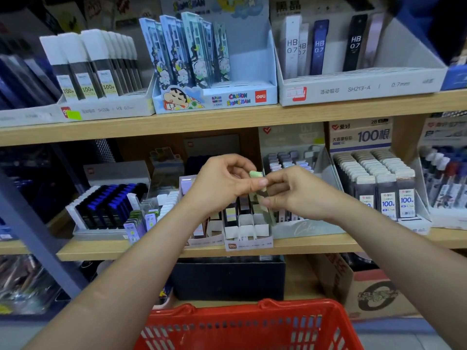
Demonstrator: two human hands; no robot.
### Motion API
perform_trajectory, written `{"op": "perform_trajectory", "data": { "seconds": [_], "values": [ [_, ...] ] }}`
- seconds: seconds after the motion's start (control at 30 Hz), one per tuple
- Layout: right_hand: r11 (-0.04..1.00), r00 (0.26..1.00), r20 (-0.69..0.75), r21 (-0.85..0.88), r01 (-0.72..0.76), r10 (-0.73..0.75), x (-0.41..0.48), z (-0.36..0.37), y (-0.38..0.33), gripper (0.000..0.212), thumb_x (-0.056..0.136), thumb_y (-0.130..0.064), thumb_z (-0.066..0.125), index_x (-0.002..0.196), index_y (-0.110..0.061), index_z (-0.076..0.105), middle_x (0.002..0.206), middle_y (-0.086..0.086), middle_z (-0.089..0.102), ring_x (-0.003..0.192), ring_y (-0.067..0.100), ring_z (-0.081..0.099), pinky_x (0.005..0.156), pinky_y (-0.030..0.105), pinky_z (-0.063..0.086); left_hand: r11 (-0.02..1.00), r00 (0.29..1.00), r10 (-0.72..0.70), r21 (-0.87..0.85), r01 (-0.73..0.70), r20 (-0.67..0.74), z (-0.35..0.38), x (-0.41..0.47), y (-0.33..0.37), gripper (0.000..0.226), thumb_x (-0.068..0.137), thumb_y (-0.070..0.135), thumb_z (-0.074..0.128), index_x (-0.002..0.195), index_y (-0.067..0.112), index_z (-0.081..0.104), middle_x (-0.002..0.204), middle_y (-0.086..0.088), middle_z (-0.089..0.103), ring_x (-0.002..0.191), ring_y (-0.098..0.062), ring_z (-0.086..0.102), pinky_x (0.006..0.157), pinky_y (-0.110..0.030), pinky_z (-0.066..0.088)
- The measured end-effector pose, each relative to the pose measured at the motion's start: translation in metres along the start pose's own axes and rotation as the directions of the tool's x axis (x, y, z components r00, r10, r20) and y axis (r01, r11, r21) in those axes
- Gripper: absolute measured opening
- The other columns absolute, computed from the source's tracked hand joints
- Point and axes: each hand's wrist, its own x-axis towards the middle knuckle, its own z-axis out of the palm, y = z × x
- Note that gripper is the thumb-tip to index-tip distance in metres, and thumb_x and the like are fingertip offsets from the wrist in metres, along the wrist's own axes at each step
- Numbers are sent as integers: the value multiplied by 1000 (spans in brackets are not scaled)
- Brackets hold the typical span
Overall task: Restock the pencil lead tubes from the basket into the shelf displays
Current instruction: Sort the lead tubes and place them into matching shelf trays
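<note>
Left hand (222, 183) and right hand (298, 195) pinch green-capped clear plastic lead tube (260, 197) (light, stiff, blurry here, probably slick); grip flat sides mid-body.

A stationery shop: wooden shelves (227, 117) of boxed pencil-lead displays (358, 89), price stickers (298, 93), red shopping basket (252, 324)

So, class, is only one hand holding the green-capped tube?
No, the left hand and the right hand both pinch the tube between them.
</note>
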Motion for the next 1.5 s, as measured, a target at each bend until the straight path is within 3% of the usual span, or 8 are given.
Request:
{"op": "perform_trajectory", "data": {
  "seconds": [0.37,0.47,0.6,0.77,0.97,1.2,1.37,1.5],
  "values": [
    [995,990,-93,4,-103,103,4,-9,18,31,97,3,49,89,-21,67,81,3,72,66,14,70,50,18,49,941,974,123,333,-54,-191,8,12,-20,13,81,20,76,87,25,66,75,2,68,72,-13,67,69,-28,57],
    [973,998,36,-227,-33,42,0,5,21,19,94,-7,61,98,-22,72,85,-5,73,65,3,69,59,13,49,922,971,153,380,-73,-185,10,17,-24,12,83,21,75,91,22,66,77,2,67,73,-12,66,71,-33,57],
    [865,973,230,-486,128,-15,-4,31,29,27,88,-27,72,115,-23,71,112,-9,71,99,2,63,92,23,51,886,973,167,457,-78,-157,16,23,-26,12,84,22,73,93,20,65,75,8,62,72,-9,61,73,-32,55],
    [788,974,223,-592,171,-45,-7,52,41,32,87,-18,69,117,-26,69,113,-5,70,106,18,63,91,37,52,862,976,175,500,-90,-127,23,27,-27,13,86,23,71,97,18,66,79,7,61,77,-13,61,75,-35,54],
    [831,978,195,-530,171,-77,-14,52,37,26,91,-13,64,114,-24,73,109,-7,73,100,10,65,91,30,52,925,981,127,373,-64,-146,27,25,-28,12,83,19,74,93,20,68,81,4,65,78,-14,65,71,-38,59],
    [868,978,197,-472,152,-64,-14,48,40,24,89,-12,67,110,-23,74,100,-8,73,89,3,64,84,21,51,852,982,182,505,-135,-45,19,19,-18,16,83,25,75,97,20,68,85,6,64,81,-11,59,75,-31,52],
    [926,981,185,-360,116,-51,-12,43,44,15,86,-13,71,98,-22,75,89,-11,71,76,-4,61,73,14,49,883,977,187,452,-124,-98,10,17,-18,12,82,23,75,86,24,65,75,10,62,69,-3,57,62,-12,44],
    [959,992,111,-270,82,-54,-9,45,45,10,82,-26,78,82,-24,69,82,-5,69,75,6,64,75,28,56,903,980,165,417,-106,-108,3,16,-15,12,78,22,79,83,22,68,73,7,65,68,-6,60,64,-18,48]
  ]
}}
